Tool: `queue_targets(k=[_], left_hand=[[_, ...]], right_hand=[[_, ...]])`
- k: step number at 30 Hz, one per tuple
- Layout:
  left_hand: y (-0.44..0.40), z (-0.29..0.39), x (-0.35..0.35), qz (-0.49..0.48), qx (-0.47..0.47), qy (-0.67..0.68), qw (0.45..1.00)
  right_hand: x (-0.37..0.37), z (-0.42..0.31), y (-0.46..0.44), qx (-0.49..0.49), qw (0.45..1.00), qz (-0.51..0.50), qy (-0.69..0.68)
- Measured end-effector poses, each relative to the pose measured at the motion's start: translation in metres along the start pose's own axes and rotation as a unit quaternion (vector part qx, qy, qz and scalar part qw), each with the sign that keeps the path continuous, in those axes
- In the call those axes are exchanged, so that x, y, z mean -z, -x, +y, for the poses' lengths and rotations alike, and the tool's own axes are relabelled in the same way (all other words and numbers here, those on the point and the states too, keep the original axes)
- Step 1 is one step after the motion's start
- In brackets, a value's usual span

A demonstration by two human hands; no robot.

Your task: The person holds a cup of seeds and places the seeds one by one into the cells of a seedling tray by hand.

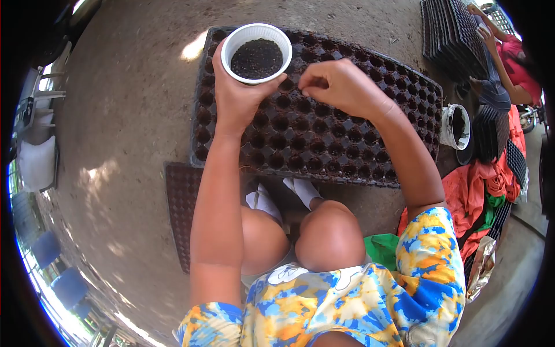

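A white plastic cup with small dark seeds in it is gripped by my left hand, fingers around its side and thumb near the rim. Below both hands lies a black seedling tray, its many round cells filled with dark brown soil. Over the tray's upper middle, just right of the cup, hovers my right hand. Its fingers are curled together in a pinch, and whatever they hold is too small or hidden to make out.
Another seedling tray lies partly beneath, at lower left. A white bucket stands at the tray's right end. Beyond it are stacked trays, a person in a red shirt and red sheeting. A white sack sits far left.
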State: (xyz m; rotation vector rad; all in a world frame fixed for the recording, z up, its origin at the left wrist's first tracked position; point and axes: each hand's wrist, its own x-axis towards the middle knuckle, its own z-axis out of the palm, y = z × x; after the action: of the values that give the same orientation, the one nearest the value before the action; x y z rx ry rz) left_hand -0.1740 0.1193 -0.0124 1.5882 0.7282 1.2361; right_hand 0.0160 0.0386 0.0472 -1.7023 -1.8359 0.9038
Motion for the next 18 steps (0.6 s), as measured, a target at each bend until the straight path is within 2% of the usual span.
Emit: queue_targets(k=[1,5,12,15,17,18], left_hand=[[0.0,0.001,0.0,0.003,-0.001,-0.005,1.0],[0.001,0.007,0.0,0.01,-0.005,-0.019,1.0],[0.002,0.007,0.0,0.003,-0.008,-0.017,1.0],[0.002,0.004,0.0,0.003,-0.01,-0.01,1.0],[0.003,0.005,-0.002,0.001,-0.008,-0.026,1.0],[0.004,0.006,-0.004,0.0,-0.007,-0.034,0.999]], right_hand=[[-0.005,0.004,0.003,-0.028,0.999,-0.031,0.022],[-0.021,0.023,0.012,-0.038,0.999,-0.032,0.021],[-0.012,0.007,0.013,-0.097,0.992,-0.071,0.028],[-0.012,0.012,0.014,-0.057,0.998,-0.037,0.008],[-0.003,-0.001,0.01,-0.029,0.998,0.043,0.02],[0.004,-0.012,0.007,0.019,0.996,0.084,0.0]])
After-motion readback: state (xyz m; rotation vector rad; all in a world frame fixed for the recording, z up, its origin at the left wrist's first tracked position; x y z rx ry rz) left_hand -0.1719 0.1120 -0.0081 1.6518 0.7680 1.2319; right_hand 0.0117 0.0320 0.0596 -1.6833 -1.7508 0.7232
